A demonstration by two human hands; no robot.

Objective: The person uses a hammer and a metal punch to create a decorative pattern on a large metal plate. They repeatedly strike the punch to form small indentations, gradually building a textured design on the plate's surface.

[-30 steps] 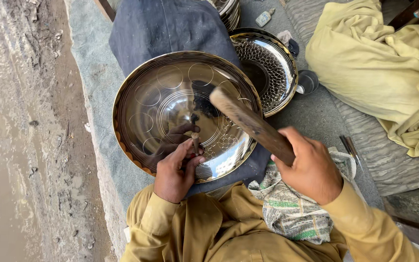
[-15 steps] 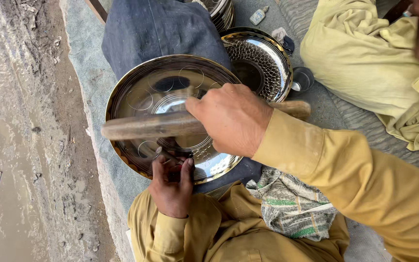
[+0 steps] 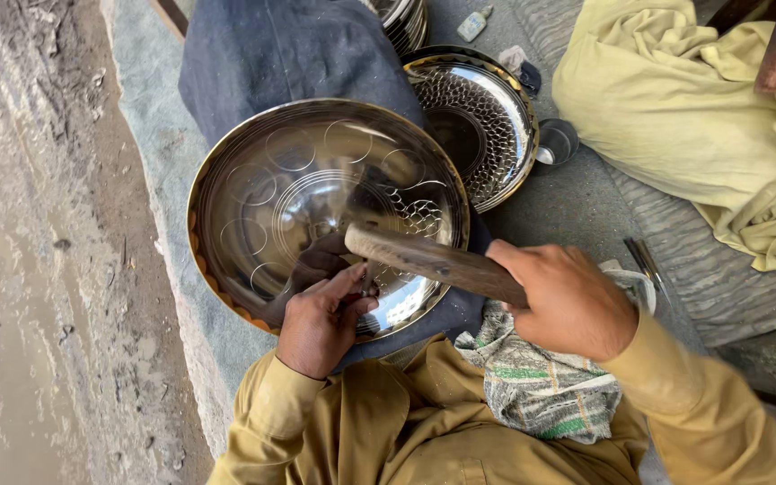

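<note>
A wooden mallet (image 3: 433, 262) is gripped in the right hand (image 3: 568, 301) above a small punch (image 3: 368, 286) pinched by the left hand (image 3: 321, 319) on a steel plate (image 3: 253, 180), judged only partly patterned, most marked circles unfilled.

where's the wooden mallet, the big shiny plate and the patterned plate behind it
wooden mallet (image 3: 424, 259), head view, middle of its wooden shaft
big shiny plate (image 3: 271, 193), head view, bare inner surface
patterned plate (image 3: 487, 108), head view, dimpled inner surface

Round shiny steel tray (image 3: 316, 180) with engraved circles lies flat on my lap; small punch (image 3: 367, 286) stands on it; brown wooden mallet (image 3: 433, 262) just above.
</note>
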